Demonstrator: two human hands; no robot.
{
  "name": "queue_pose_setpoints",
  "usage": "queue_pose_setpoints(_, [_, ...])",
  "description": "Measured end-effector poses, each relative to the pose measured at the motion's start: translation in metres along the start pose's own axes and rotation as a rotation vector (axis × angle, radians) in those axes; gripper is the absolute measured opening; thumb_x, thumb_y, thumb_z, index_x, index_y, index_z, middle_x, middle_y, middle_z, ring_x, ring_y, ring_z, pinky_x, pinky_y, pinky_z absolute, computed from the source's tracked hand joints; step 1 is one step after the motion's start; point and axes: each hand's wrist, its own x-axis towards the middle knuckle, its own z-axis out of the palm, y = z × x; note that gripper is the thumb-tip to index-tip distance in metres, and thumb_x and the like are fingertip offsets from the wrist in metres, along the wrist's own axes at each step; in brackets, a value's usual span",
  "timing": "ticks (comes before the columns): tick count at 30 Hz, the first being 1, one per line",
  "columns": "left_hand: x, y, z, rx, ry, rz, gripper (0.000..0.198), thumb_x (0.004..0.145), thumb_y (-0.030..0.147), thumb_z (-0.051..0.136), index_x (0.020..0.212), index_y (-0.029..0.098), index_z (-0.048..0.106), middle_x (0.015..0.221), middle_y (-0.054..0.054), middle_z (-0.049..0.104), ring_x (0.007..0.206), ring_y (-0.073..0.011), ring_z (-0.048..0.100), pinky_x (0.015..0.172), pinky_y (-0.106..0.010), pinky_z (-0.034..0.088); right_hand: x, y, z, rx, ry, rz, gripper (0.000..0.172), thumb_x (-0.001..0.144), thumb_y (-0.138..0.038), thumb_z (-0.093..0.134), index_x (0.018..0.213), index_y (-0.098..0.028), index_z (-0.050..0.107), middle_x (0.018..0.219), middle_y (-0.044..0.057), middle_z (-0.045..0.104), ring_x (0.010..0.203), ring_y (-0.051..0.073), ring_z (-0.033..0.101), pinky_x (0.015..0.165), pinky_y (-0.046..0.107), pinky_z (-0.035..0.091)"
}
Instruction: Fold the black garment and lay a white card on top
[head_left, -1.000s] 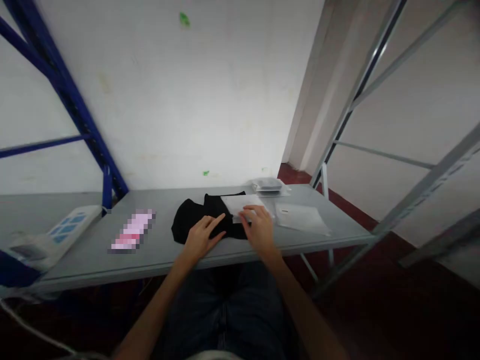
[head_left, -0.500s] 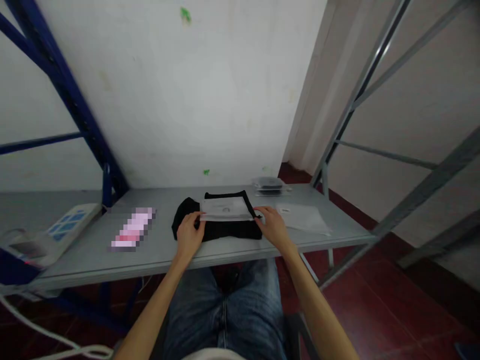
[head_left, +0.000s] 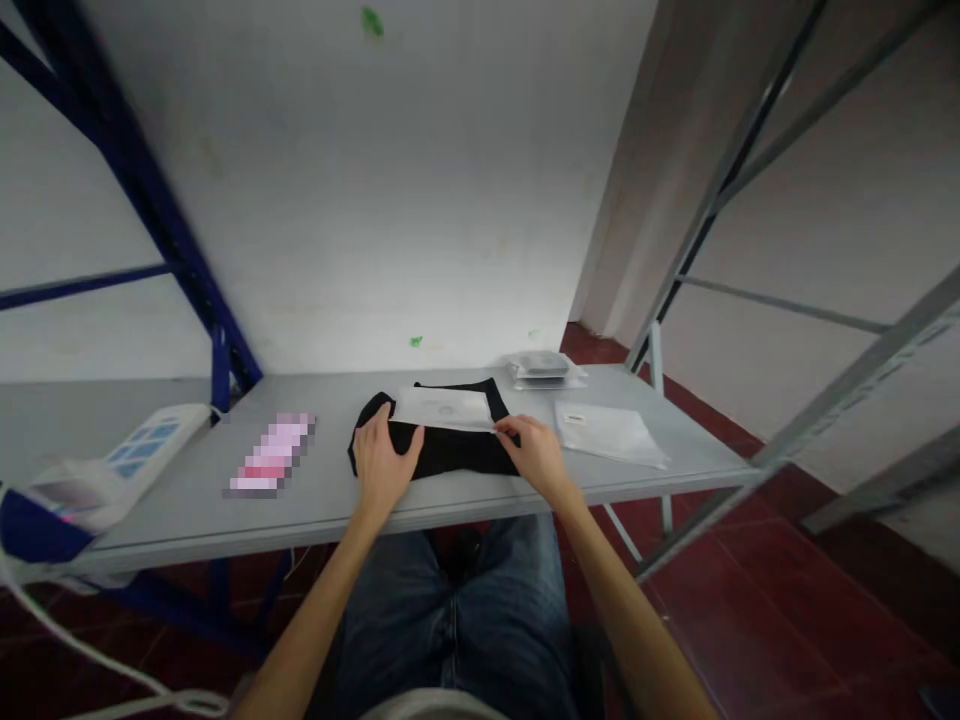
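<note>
Atop black cloth (head_left: 457, 456), the white plastic bag (head_left: 435, 406), probably light and slippery, invites corner holds: right hand (head_left: 535, 452) pinching its near-right corner, left hand (head_left: 381, 458) spread.

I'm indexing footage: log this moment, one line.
left hand: on black cloth; right hand: at near right corner of white packet; white packet: atop black cloth; plastic bag: farther right

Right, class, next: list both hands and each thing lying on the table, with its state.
Black cloth: spread out, left end rumpled
White pouch: flat on the cloth
Left hand: open, over the cloth
Right hand: pinching at the pouch's near right corner
Labelled pouch: flat, untouched
Packets: stacked
Pink item: pixelated, details hidden
</note>
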Motion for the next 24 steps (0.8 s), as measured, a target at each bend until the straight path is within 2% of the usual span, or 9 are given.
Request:
queue_pose_setpoints(2, [0.000, 0.005, -0.003, 0.013, 0.088, 0.012, 0.068, 0.092, 0.048, 0.066, 0.149, 0.015, 0.046, 0.143, -0.021, 0.058, 0.133, -0.0371, 0.053, 0.115, -0.058, 0.037, 0.000, -0.006, 0.001, -0.023, 0.080, -0.013, 0.015, 0.099, -0.021, 0.059, 0.100, -0.024, 0.074, 0.094, 0.004, 0.074, 0.089, 0.021, 0.068, 0.081, 0.032, 0.049])
queue_pose_setpoints(5, [-0.001, 0.011, -0.008, 0.020, 0.126, 0.131, 0.059, 0.093, 0.043, 0.068, 0.144, 0.019, 0.051, 0.141, -0.019, 0.059, 0.133, -0.0355, 0.052, 0.119, -0.061, 0.031, -0.001, -0.019, 0.008, -0.066, 0.168, -0.075, 0.017, 0.102, -0.025, 0.058, 0.100, -0.024, 0.075, 0.096, 0.005, 0.073, 0.094, 0.022, 0.067, 0.084, 0.034, 0.048])
queue_pose_setpoints(9, [-0.005, 0.015, -0.008, -0.038, -0.057, 0.481, 0.037, 0.097, 0.032, 0.064, 0.133, 0.024, 0.062, 0.128, -0.011, 0.067, 0.121, -0.0287, 0.060, 0.115, -0.053, 0.039, -0.007, -0.036, 0.021, -0.111, 0.175, -0.192, 0.015, 0.102, -0.028, 0.061, 0.098, -0.024, 0.074, 0.094, 0.004, 0.072, 0.092, 0.021, 0.064, 0.082, 0.035, 0.044])
queue_pose_setpoints(12, [-0.008, 0.016, -0.008, -0.089, -0.166, 0.610, 0.022, 0.101, 0.026, 0.059, 0.121, 0.025, 0.069, 0.113, -0.008, 0.073, 0.109, -0.0248, 0.065, 0.103, -0.045, 0.049, -0.010, -0.046, 0.028, -0.148, 0.153, -0.294, 0.012, 0.102, -0.027, 0.063, 0.096, -0.023, 0.073, 0.093, 0.004, 0.073, 0.089, 0.020, 0.062, 0.081, 0.035, 0.042])
queue_pose_setpoints(16, [-0.010, 0.016, -0.008, -0.133, -0.170, 0.625, 0.015, 0.102, 0.024, 0.058, 0.110, 0.023, 0.071, 0.101, -0.006, 0.075, 0.096, -0.0220, 0.067, 0.089, -0.038, 0.052, -0.013, -0.053, 0.030, -0.185, 0.143, -0.374, 0.015, 0.103, -0.028, 0.062, 0.094, -0.023, 0.073, 0.092, 0.003, 0.073, 0.088, 0.019, 0.061, 0.080, 0.035, 0.040])
queue_pose_setpoints(21, [-0.009, 0.015, -0.008, -0.088, -0.124, 0.618, 0.014, 0.101, 0.023, 0.059, 0.108, 0.021, 0.071, 0.101, -0.006, 0.076, 0.098, -0.0228, 0.065, 0.091, -0.039, 0.051, -0.011, -0.051, 0.027, -0.210, 0.165, -0.408, 0.016, 0.104, -0.026, 0.060, 0.094, -0.023, 0.072, 0.091, 0.003, 0.073, 0.088, 0.019, 0.061, 0.082, 0.035, 0.039])
queue_pose_setpoints(24, [-0.007, 0.013, -0.008, -0.035, -0.051, 0.523, 0.012, 0.100, 0.025, 0.060, 0.104, 0.021, 0.071, 0.102, -0.007, 0.076, 0.099, -0.0248, 0.063, 0.091, -0.041, 0.049, -0.006, -0.040, 0.016, -0.225, 0.209, -0.338, 0.019, 0.105, -0.025, 0.056, 0.094, -0.023, 0.071, 0.092, 0.004, 0.072, 0.089, 0.019, 0.061, 0.083, 0.034, 0.039])
